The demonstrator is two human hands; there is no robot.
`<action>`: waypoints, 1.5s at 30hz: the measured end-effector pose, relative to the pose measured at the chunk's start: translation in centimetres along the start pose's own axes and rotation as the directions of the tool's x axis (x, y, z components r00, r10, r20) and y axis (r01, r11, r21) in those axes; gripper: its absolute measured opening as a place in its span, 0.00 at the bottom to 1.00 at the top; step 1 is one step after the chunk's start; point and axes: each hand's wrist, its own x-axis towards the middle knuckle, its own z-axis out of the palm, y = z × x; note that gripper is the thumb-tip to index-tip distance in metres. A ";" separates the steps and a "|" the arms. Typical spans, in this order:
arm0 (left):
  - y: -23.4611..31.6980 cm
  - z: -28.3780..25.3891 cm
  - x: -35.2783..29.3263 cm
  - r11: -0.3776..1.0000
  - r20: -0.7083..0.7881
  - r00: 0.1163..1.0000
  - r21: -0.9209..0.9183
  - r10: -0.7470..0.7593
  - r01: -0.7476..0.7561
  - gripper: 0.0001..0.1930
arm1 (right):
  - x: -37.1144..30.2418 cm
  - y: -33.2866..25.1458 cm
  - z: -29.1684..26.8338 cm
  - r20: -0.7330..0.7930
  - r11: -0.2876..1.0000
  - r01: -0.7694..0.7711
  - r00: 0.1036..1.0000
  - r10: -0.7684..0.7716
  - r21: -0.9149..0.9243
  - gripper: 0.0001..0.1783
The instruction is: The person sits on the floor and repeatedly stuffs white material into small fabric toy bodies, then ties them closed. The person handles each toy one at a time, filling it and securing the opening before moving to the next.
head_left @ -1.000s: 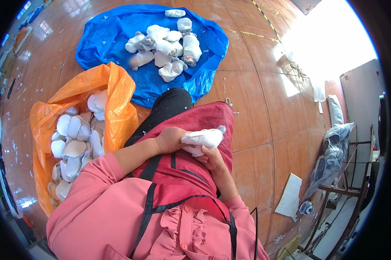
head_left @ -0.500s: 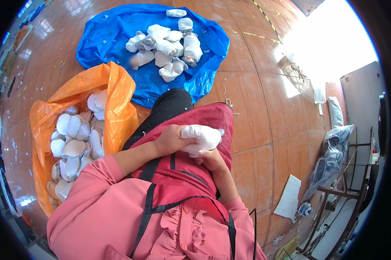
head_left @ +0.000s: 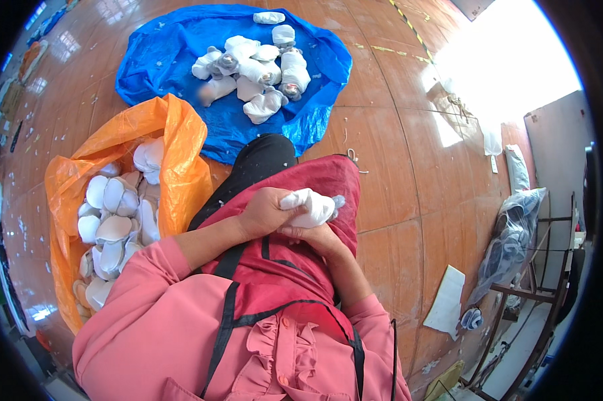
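Observation:
Over my lap, both hands are closed on a white cloth bundle (head_left: 313, 208) with a small grey tuft at its far right end. My left hand (head_left: 266, 212) grips the bundle's left end. From below, my right hand (head_left: 315, 237) wraps around its underside, the fingers partly hidden. The cloth looks twisted and creased between them. Several similar white bundles with grey parts (head_left: 251, 70) lie piled on a blue plastic sheet (head_left: 154, 63) in front of me.
At my left an open orange sack (head_left: 184, 137) holds many white and beige cup-shaped pads (head_left: 114, 228). A red apron (head_left: 315, 177) covers my lap. On the right, a white sheet (head_left: 444, 302) lies on the tiled floor (head_left: 385, 174), beside a metal rack (head_left: 538, 294) and a clear plastic bag (head_left: 508, 234).
The bundle, rounded and smooth before, now looks narrower and creased. My right hand has shifted left and up under it, closer to my left hand.

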 end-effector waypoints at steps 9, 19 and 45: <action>-2.3 -1.7 -0.9 0.918 -0.067 0.991 -0.388 -0.117 0.082 0.12 | 0.1 2.9 -0.5 -0.289 0.887 0.351 0.920 -0.266 0.300 0.21; 0.4 -2.8 0.5 0.907 0.021 0.996 0.414 -0.091 0.074 0.35 | 0.3 0.9 0.3 -0.181 0.708 0.226 0.874 -0.450 -0.670 0.13; 0.0 0.1 2.9 0.618 -0.019 0.906 -0.737 -0.423 0.273 0.14 | 1.5 2.5 0.0 -0.505 0.773 0.426 0.589 -0.631 -0.470 0.18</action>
